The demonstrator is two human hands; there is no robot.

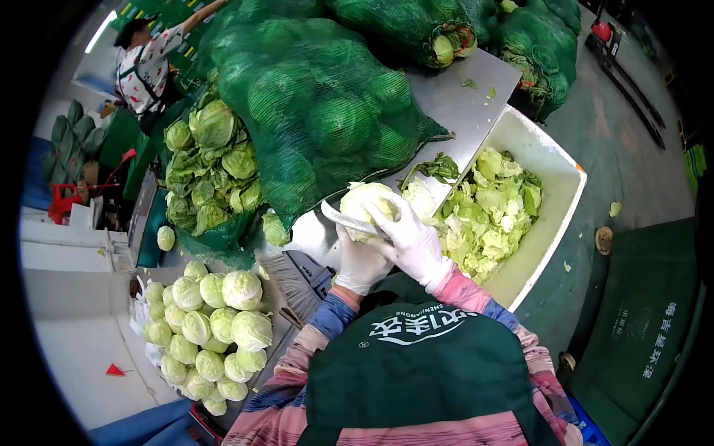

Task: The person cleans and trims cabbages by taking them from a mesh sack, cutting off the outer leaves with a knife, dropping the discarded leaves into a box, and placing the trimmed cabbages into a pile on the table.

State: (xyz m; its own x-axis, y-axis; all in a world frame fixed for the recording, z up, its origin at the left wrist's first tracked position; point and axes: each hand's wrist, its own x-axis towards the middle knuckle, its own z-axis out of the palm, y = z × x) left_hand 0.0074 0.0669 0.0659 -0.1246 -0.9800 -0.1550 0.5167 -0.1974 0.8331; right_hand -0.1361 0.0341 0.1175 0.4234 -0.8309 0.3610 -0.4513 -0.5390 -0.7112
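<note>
A pale, partly peeled cabbage (366,202) is in front of my chest, above the front edge of the metal table. My right hand (413,241), in a white glove, has its fingers spread around the cabbage's right side. Just below and left, my gloved left hand (362,262) is closed, with its thumb up close under the cabbage; what its fingers hold is hidden. A curved whitish strip (349,218), blade-like in shape, crosses the cabbage's near side and ends between the hands. Loose leaves (439,169) lie just beyond my right hand.
Green mesh sacks (320,111) of cabbages lie on the metal table (476,93). At right, a white bin (559,192) holds trimmed leaves. Untrimmed cabbages (212,163) and peeled cabbages (212,320) are piled left, near a brush (290,282). A person (152,67) reaches up behind.
</note>
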